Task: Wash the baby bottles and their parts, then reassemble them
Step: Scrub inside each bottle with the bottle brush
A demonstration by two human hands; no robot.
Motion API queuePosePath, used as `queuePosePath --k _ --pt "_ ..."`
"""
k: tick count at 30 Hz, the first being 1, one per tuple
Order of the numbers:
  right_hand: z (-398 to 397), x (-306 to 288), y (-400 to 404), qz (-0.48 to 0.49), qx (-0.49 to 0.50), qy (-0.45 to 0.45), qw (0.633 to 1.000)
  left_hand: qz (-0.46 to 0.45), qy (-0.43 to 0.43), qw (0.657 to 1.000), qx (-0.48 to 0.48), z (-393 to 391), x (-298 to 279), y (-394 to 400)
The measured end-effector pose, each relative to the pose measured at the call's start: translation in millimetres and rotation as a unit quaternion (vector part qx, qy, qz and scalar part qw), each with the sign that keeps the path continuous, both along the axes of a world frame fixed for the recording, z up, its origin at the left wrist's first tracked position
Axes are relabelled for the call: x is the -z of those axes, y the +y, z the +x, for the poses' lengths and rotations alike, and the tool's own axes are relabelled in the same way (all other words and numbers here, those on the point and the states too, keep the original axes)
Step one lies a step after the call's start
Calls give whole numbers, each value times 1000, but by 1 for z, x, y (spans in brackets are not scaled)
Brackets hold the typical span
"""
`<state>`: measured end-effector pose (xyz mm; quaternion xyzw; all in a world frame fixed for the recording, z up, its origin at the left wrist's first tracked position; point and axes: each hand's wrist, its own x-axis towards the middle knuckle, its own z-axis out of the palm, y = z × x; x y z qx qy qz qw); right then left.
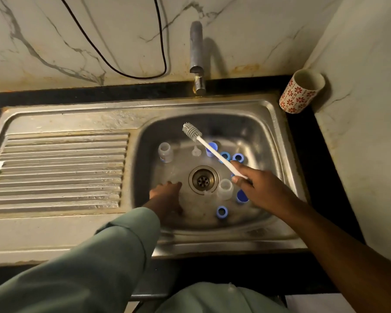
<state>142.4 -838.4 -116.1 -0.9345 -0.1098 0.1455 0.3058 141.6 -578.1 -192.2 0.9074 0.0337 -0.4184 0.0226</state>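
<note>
In the steel sink (269, 136) lie a clear baby bottle (165, 152), a second clear bottle (225, 189) by the drain, a clear teat (196, 151), a blue cap (211, 149) and several blue rings (221, 211). My right hand (255, 184) grips the white handle of a bottle brush (200, 140), whose grey bristle head points up and left over the basin. My left hand (167, 195) reaches down into the basin left of the drain (203, 180), fingers spread on the sink floor, holding nothing that I can see.
The tap (196, 57) stands behind the basin, no water running. A ribbed drainboard (59, 168) lies to the left. A red-flowered cup (301, 91) stands on the black counter at the back right. A black cable (131, 73) hangs on the marble wall.
</note>
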Motion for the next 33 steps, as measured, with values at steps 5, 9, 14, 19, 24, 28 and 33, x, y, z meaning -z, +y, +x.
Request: queuePosePath --k 5,9,14,19,24,28,33 --pt "5 1 -21 -3 19 4 1000 -108 -90 990 27 16 -11 -49" --pt "2 3 -30 -54 16 19 998 -167 -149 974 31 28 9 -114" --pt "-6 7 -34 -49 21 45 998 -78 -115 987 76 24 41 -136" --pt "-16 3 -39 -31 36 47 998 -218 -210 947 -112 15 42 -115" --pt "-27 -18 -45 15 60 13 998 -510 -163 542 -648 10 -16 -62" --pt "-41 -44 -34 28 -33 -6 999 -662 -46 272 -696 10 -58 -5" --pt "-49 -74 -7 -38 -107 -22 993 -723 -58 279 -629 9 -92 38"
